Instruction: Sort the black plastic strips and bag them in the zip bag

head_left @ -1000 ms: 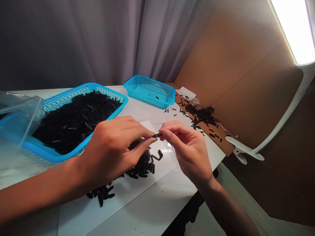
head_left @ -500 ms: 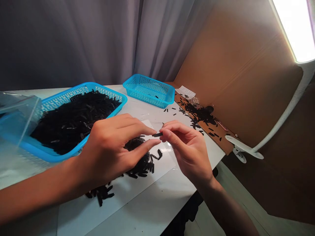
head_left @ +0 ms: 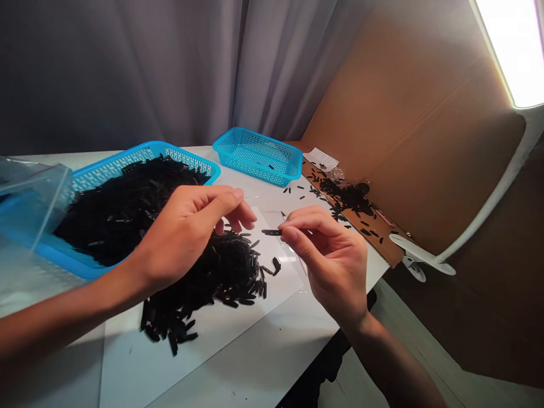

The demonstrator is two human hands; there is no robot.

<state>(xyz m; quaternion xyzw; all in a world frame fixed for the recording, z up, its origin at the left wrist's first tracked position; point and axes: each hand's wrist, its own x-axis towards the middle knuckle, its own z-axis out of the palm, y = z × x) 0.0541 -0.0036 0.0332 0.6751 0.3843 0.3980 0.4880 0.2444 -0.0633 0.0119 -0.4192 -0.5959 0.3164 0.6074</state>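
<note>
Between the thumb and index finger of my right hand (head_left: 329, 255) is a small flat black piece (head_left: 271, 232), its free end pointing left. A thin pointed tool (head_left: 283, 216) also shows at those fingers. My left hand (head_left: 199, 226) is apart from the piece, above a pile of black pieces (head_left: 229, 266), its fingers bent and thumb near the index finger. Whether it holds anything is hidden. The pile lies on a white sheet (head_left: 191, 362).
A large blue basket (head_left: 80, 178) heaped with black pieces stands at left, a plastic bag (head_left: 46, 192) over its edge. Behind is a smaller blue basket (head_left: 259, 170). More pieces lie on cardboard (head_left: 380, 249) at right, near a clamped lamp base (head_left: 419, 255).
My left hand has let go of the black piece's end and drawn back to the left, its fingers curling. My right hand stays almost in place with the piece.
</note>
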